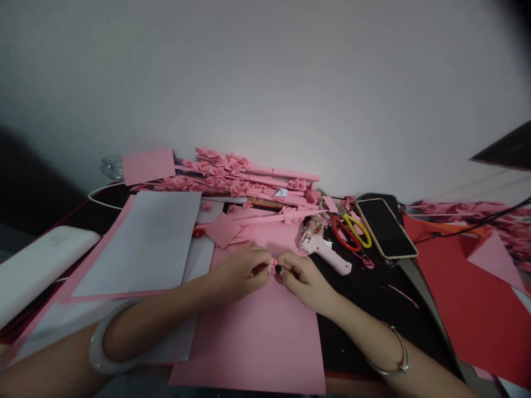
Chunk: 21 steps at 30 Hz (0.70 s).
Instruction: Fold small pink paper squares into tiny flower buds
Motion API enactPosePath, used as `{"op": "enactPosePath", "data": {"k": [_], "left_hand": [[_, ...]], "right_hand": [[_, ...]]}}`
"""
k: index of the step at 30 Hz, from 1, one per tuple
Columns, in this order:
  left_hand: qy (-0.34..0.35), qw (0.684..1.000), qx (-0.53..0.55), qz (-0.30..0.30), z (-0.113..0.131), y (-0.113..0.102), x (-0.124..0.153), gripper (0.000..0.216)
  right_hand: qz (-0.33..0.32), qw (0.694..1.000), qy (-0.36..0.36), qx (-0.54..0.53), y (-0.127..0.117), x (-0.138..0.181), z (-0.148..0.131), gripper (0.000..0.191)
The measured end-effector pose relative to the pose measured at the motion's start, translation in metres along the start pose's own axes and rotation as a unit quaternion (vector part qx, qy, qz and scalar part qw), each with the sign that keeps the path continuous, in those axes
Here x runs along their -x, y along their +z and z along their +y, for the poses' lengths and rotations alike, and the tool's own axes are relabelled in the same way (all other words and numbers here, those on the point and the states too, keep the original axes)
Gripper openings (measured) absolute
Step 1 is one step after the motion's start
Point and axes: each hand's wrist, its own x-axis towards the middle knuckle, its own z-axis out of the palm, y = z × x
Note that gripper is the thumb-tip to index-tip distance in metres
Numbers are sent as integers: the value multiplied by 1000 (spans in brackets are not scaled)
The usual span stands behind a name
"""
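Between my two hands is a small folded pink paper piece, mostly covered by fingers. My left hand pinches it from the left, closed. My right hand grips its other side, the dark-nailed thumb pressed on it. Both hands are above a large pink paper sheet on the table. Just beyond my left hand lies a pink paper square. A pale pink glue gun rests beyond my right hand.
Pink paper flowers and rolled stems are heaped along the wall. White sheets and a white box-like device lie left. Rightward are scissors with red and yellow handles, a phone and red paper.
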Motion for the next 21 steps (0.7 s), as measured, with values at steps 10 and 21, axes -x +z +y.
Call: {"op": "enactPosePath", "data": {"k": [10, 21], "left_hand": [[-73, 983, 169, -17, 7, -6, -4, 20], [-149, 868, 471, -43, -5, 9, -1, 22]], "right_hand": [[-48, 975, 33, -212, -3, -1, 4, 14], [-61, 928, 99, -354, -2, -2, 8, 17]]}}
